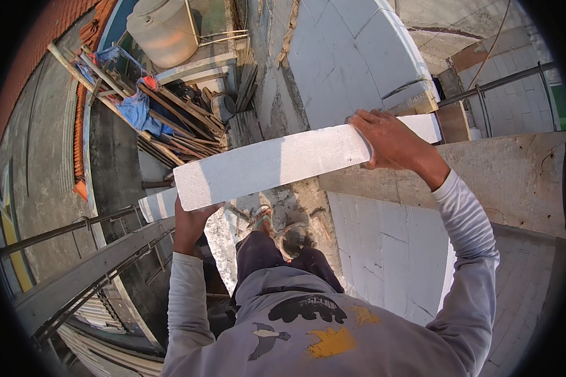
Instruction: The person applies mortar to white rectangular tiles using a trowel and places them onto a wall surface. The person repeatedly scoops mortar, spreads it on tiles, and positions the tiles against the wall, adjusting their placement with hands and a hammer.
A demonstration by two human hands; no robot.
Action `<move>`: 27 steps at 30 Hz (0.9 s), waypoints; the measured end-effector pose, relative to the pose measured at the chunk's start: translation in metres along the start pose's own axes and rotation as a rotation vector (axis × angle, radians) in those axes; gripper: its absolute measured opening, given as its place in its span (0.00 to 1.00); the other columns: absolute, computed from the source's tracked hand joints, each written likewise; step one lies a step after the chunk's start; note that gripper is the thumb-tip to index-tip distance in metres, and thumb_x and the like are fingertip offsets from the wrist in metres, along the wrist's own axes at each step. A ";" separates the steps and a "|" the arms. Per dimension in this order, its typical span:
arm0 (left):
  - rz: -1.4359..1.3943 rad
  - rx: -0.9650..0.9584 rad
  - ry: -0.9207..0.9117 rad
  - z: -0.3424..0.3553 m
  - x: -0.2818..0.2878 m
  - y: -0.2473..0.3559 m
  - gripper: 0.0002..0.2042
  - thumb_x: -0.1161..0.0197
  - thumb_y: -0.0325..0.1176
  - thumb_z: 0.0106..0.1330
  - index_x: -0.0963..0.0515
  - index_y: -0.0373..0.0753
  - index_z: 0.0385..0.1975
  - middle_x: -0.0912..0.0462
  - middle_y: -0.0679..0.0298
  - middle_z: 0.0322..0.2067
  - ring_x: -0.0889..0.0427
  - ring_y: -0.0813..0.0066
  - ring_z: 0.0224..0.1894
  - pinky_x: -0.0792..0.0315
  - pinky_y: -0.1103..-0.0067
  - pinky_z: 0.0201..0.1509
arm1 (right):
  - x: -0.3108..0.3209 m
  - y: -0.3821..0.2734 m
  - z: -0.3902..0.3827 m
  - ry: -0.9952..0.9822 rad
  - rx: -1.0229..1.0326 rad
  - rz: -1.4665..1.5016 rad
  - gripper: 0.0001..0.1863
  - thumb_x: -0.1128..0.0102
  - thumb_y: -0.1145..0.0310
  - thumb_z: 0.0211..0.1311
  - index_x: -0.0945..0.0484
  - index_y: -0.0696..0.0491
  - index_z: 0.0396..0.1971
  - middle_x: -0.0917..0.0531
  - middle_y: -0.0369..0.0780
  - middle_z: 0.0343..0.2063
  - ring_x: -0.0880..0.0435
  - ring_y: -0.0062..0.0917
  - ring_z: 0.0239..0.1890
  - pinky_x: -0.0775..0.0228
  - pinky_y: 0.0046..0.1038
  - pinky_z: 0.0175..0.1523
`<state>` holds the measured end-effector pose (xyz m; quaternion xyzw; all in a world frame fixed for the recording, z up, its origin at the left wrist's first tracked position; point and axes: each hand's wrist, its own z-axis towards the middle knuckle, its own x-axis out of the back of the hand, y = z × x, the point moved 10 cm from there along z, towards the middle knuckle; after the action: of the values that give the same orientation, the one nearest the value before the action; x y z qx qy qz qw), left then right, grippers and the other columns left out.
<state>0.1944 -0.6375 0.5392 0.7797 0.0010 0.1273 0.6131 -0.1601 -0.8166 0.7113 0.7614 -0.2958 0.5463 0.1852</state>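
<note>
A long white lightweight concrete block (270,164) lies crosswise in front of me, partly in shadow. My left hand (194,225) grips its left end from the near, lower side, and the block hides most of those fingers. Toward the other end, my right hand (393,139) is closed over the block with its fingers on the far edge. Another white block piece (157,204) shows past the left end. More white surface (424,127) appears beyond my right hand; I cannot tell whether it belongs to the held block.
Below are my sandalled foot (263,217) and a round bucket (297,239). A grey block wall (339,56) rises ahead. Right of me runs a wide plank (471,169); rebar (503,81) sticks out beyond. Stacked timber (176,116) and a large tank (163,31) stand far left.
</note>
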 end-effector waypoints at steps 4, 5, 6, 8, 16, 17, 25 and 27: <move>0.160 -0.027 -0.043 0.016 -0.005 0.014 0.39 0.16 0.27 0.49 0.30 0.34 0.62 0.17 0.54 0.55 0.17 0.62 0.57 0.22 0.68 0.61 | 0.004 0.000 -0.005 0.006 -0.033 -0.011 0.45 0.17 0.66 0.42 0.33 0.57 0.62 0.24 0.46 0.57 0.23 0.44 0.61 0.30 0.44 0.68; 0.184 -0.043 -0.067 0.017 -0.005 0.018 0.39 0.17 0.27 0.49 0.30 0.34 0.62 0.17 0.54 0.55 0.17 0.61 0.58 0.23 0.68 0.62 | 0.004 -0.001 -0.004 0.016 -0.025 -0.021 0.45 0.17 0.66 0.42 0.32 0.57 0.62 0.24 0.46 0.56 0.23 0.44 0.60 0.30 0.44 0.68; 0.209 -0.063 -0.092 0.016 -0.007 0.022 0.39 0.17 0.28 0.50 0.30 0.34 0.62 0.17 0.53 0.55 0.16 0.60 0.58 0.23 0.68 0.62 | 0.007 -0.001 -0.003 0.030 -0.021 -0.035 0.44 0.17 0.66 0.42 0.32 0.57 0.61 0.24 0.45 0.56 0.22 0.43 0.60 0.30 0.44 0.67; 0.362 -0.114 -0.099 0.014 -0.006 0.019 0.37 0.17 0.30 0.51 0.28 0.34 0.61 0.17 0.53 0.55 0.16 0.57 0.57 0.23 0.69 0.62 | 0.002 0.000 0.003 -0.074 -0.075 0.049 0.48 0.15 0.67 0.38 0.33 0.58 0.63 0.23 0.46 0.58 0.24 0.43 0.64 0.32 0.44 0.72; 0.470 -0.142 -0.150 0.028 -0.022 -0.006 0.27 0.19 0.32 0.54 0.20 0.38 0.55 0.13 0.56 0.50 0.14 0.60 0.53 0.21 0.69 0.58 | 0.002 0.006 0.000 -0.023 -0.002 -0.001 0.42 0.18 0.66 0.43 0.32 0.56 0.59 0.23 0.44 0.53 0.20 0.43 0.57 0.27 0.43 0.60; 0.464 -0.150 -0.163 0.029 -0.025 -0.007 0.27 0.20 0.33 0.55 0.20 0.37 0.55 0.13 0.57 0.50 0.14 0.61 0.52 0.22 0.69 0.58 | 0.004 0.006 -0.002 -0.026 -0.003 0.003 0.42 0.18 0.66 0.43 0.32 0.56 0.59 0.23 0.44 0.53 0.20 0.43 0.57 0.27 0.43 0.60; 0.498 -0.099 -0.226 0.026 -0.028 -0.011 0.27 0.22 0.36 0.59 0.21 0.34 0.56 0.15 0.56 0.52 0.16 0.62 0.53 0.24 0.69 0.58 | -0.004 0.008 -0.002 -0.032 -0.051 0.030 0.45 0.16 0.68 0.38 0.31 0.56 0.59 0.23 0.43 0.55 0.23 0.41 0.61 0.29 0.43 0.68; 0.494 -0.123 -0.213 0.025 -0.026 -0.013 0.27 0.22 0.37 0.59 0.21 0.34 0.56 0.15 0.56 0.52 0.16 0.62 0.53 0.24 0.69 0.59 | -0.005 0.007 -0.002 -0.022 -0.043 0.021 0.45 0.16 0.67 0.38 0.31 0.56 0.60 0.23 0.43 0.55 0.23 0.41 0.62 0.29 0.43 0.68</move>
<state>0.1763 -0.6623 0.5164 0.7267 -0.2611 0.1900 0.6063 -0.1673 -0.8197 0.7072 0.7601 -0.3176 0.5332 0.1926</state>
